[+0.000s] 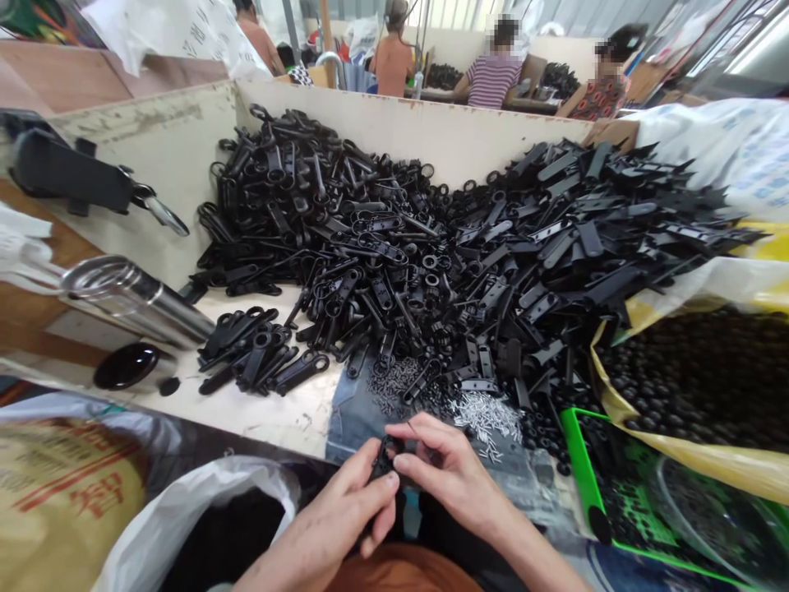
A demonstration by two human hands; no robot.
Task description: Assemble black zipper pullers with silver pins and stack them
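Close to my body, at the table's front edge, my left hand [354,510] is closed around a small black plastic part [383,457]. My right hand [447,467] pinches at the same part from the right, its thumb beside my left thumb. Fingers cover most of the part, so its exact kind is hidden. Just beyond my hands lie silver metal pins [490,418] and small dark grey pieces [394,385] on a blue denim cloth [351,415]. Behind them rises a heap of black plastic handle-like parts with ring ends [345,222].
Flat black pieces [573,222] are heaped at right. A yellow-edged sack [696,378] of black round pieces stands beside a green tray [576,460]. At left are a steel tumbler [139,296], its dark lid [126,366] and a white bag [148,510]. Several people sit beyond the back panel.
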